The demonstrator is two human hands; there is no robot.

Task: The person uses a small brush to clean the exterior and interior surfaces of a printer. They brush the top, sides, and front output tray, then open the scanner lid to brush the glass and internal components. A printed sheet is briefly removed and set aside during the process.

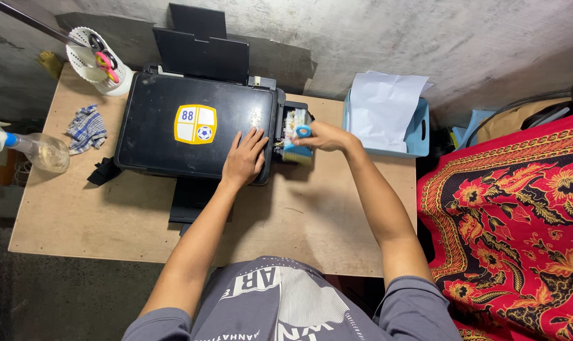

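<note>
Grey-sleeved arms reach over the plywood table (109, 227). Her or his left hand (242, 161) lies flat, fingers spread, on the black printer (166, 136) lid, holding nothing. Just beside it, the right hand (321, 136) is curled around a blue-handled brush (297, 150) at the ink tank unit (293, 123) on the printer's right side. Farther back, a blue tray (419, 136) holds white paper (381, 107).

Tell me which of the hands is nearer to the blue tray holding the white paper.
Right. The right hand holds a small brush at the printer's right side, a short gap from the blue tray. The left hand rests flat on the printer lid, farther away.
</note>
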